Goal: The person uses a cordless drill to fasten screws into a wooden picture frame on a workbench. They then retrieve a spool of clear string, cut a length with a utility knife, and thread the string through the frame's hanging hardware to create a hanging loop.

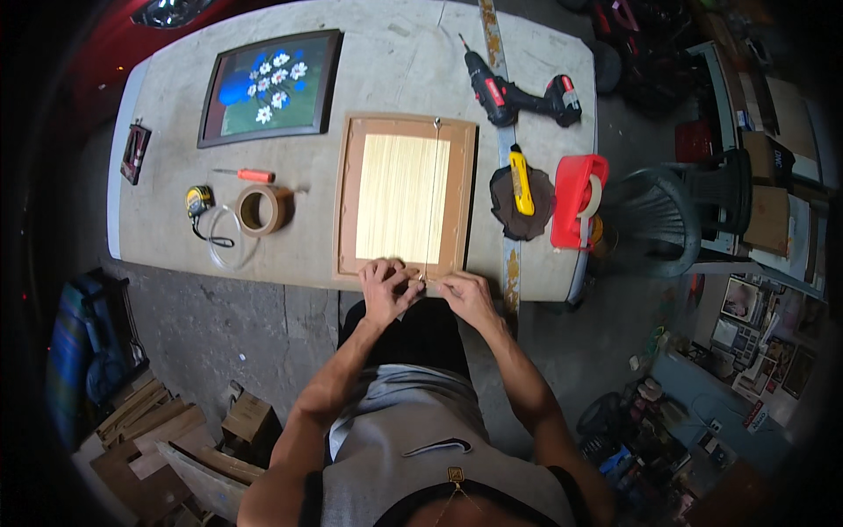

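Observation:
A picture frame point(345, 189) lies face down in front of me, its back taped round the edges with brown tape and its middle panel pale and finely striped. A thin cord point(430, 206) runs along its right side, from a small metal eye point(437, 124) at the far edge to the near edge. There my left hand point(385, 288) has its fingers bent and closed around the near end of the cord. Just to the right, my right hand point(467, 297) pinches the cord's end between thumb and forefinger. Fingers partly hide the fastening between them.
Left on the table point(303, 211) are a flower picture point(272, 88), screwdriver point(255, 176), tape roll point(260, 211), clear ring point(230, 246) and tape measure point(199, 200). Right are a drill point(500, 92), yellow cutter point(522, 183), dark cloth point(527, 227), long metal ruler point(511, 272) and red tape dispenser point(575, 189).

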Demonstrator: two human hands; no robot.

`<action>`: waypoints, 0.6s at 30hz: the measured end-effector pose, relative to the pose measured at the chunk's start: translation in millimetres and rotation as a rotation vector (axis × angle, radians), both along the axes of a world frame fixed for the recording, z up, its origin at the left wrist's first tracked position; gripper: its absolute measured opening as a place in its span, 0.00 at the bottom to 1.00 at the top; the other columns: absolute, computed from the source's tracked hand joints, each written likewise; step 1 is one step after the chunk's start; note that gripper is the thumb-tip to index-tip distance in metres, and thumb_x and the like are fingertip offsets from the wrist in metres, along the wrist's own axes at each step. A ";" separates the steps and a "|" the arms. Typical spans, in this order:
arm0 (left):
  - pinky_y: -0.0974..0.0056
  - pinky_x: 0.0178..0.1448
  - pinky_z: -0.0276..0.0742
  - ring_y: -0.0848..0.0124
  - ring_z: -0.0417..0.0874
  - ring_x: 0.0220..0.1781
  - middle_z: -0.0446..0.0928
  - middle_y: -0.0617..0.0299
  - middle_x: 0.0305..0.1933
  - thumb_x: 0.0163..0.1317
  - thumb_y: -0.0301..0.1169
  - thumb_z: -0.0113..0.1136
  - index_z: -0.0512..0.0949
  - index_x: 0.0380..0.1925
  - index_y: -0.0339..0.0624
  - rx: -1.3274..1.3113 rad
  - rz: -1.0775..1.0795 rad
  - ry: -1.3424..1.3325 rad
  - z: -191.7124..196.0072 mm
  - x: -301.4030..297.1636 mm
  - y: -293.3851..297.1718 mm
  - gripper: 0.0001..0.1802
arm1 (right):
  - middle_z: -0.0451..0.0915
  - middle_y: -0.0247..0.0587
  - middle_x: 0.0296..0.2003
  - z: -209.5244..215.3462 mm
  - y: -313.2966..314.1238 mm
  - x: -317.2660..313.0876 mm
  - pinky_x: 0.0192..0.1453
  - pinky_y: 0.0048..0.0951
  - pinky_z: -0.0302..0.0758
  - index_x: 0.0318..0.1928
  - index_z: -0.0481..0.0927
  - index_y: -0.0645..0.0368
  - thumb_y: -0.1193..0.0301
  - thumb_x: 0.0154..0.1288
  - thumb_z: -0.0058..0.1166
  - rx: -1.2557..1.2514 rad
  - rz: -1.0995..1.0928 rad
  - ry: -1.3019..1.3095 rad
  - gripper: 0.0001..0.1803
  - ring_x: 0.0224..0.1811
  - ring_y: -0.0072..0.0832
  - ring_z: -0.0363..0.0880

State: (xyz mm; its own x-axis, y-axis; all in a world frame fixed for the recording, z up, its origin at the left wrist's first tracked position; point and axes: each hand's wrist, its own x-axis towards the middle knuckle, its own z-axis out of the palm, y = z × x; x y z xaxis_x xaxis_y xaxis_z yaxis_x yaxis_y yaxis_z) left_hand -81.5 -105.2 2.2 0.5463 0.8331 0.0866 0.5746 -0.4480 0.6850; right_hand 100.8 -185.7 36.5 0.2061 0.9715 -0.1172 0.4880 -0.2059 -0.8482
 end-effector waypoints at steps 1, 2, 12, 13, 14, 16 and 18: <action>0.55 0.52 0.60 0.61 0.69 0.46 0.71 0.66 0.39 0.43 0.45 0.70 0.84 0.34 0.54 -0.009 0.005 0.011 0.6 -1.1 -1.0 0.17 | 0.79 0.47 0.27 -1.5 -1.0 -3.9 0.31 0.31 0.74 0.34 0.82 0.65 0.71 0.59 0.58 -0.022 -0.016 0.005 0.08 0.26 0.38 0.79; 0.55 0.53 0.59 0.61 0.68 0.47 0.71 0.66 0.39 0.43 0.45 0.70 0.84 0.33 0.55 -0.015 -0.008 0.017 0.0 -0.7 0.0 0.17 | 0.79 0.46 0.28 -3.3 -0.4 -6.4 0.32 0.33 0.74 0.33 0.82 0.65 0.71 0.58 0.58 -0.026 -0.047 0.005 0.08 0.27 0.39 0.79; 0.55 0.54 0.57 0.62 0.67 0.49 0.70 0.67 0.39 0.45 0.47 0.69 0.85 0.34 0.56 -0.016 -0.006 -0.005 -1.4 -1.9 -1.6 0.16 | 0.78 0.44 0.26 -8.2 -2.5 -13.6 0.30 0.32 0.74 0.33 0.83 0.64 0.71 0.56 0.61 0.053 -0.175 -0.058 0.08 0.28 0.37 0.79; 0.55 0.54 0.57 0.62 0.67 0.49 0.70 0.67 0.39 0.45 0.47 0.69 0.85 0.34 0.56 -0.015 -0.001 -0.010 -1.6 -2.1 -2.0 0.16 | 0.78 0.44 0.26 -9.1 -2.7 -14.7 0.31 0.32 0.74 0.32 0.83 0.64 0.71 0.56 0.61 0.076 -0.172 -0.072 0.07 0.28 0.37 0.79; 0.55 0.54 0.57 0.62 0.67 0.49 0.70 0.67 0.39 0.45 0.46 0.69 0.85 0.33 0.56 -0.019 -0.004 -0.004 -1.8 -2.1 -2.0 0.16 | 0.78 0.44 0.26 -9.8 -2.8 -15.5 0.31 0.32 0.74 0.32 0.83 0.63 0.71 0.56 0.61 0.083 -0.171 -0.091 0.07 0.28 0.38 0.79; 0.54 0.54 0.57 0.62 0.67 0.49 0.70 0.67 0.39 0.45 0.46 0.69 0.85 0.33 0.56 -0.015 -0.004 -0.005 -2.4 -2.4 -2.1 0.15 | 0.78 0.45 0.26 -12.0 -2.7 -17.4 0.32 0.33 0.74 0.32 0.83 0.63 0.71 0.55 0.62 0.099 -0.177 -0.116 0.07 0.28 0.39 0.78; 0.54 0.54 0.57 0.62 0.67 0.49 0.70 0.67 0.39 0.45 0.46 0.69 0.85 0.33 0.55 -0.011 -0.011 0.000 -3.5 -2.8 -2.3 0.15 | 0.77 0.45 0.25 -14.5 -2.5 -18.7 0.32 0.34 0.74 0.31 0.83 0.63 0.72 0.55 0.62 0.119 -0.165 -0.162 0.07 0.27 0.40 0.78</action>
State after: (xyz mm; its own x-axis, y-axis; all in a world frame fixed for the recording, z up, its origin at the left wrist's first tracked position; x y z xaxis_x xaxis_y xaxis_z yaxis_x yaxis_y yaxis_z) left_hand -84.2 -107.5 -1.3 0.5555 0.8279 0.0775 0.5693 -0.4466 0.6903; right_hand 82.1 -188.3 21.9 0.3700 0.9280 0.0433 0.5877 -0.1977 -0.7846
